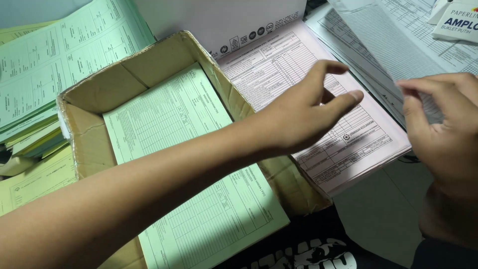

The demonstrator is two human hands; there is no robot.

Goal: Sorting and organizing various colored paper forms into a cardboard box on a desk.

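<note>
My left arm reaches across an open cardboard box (pixel 149 55) from the lower left. My left hand (pixel 303 114) hovers just above a stack of pink printed forms (pixel 279 65), thumb and fingers spread and holding nothing. My right hand (pixel 443 134) is at the right edge, its fingertips pinched on the near corner of a white printed sheet (pixel 378 40) that overlaps the pink stack. A pale green form (pixel 169 124) lies flat inside the box, partly hidden by my forearm.
More green forms (pixel 59 55) are piled at the far left, with yellow sheets (pixel 35 179) beneath and beside them. A white carton (pixel 224 20) stands behind the box. A white packet (pixel 458 22) lies at the top right corner.
</note>
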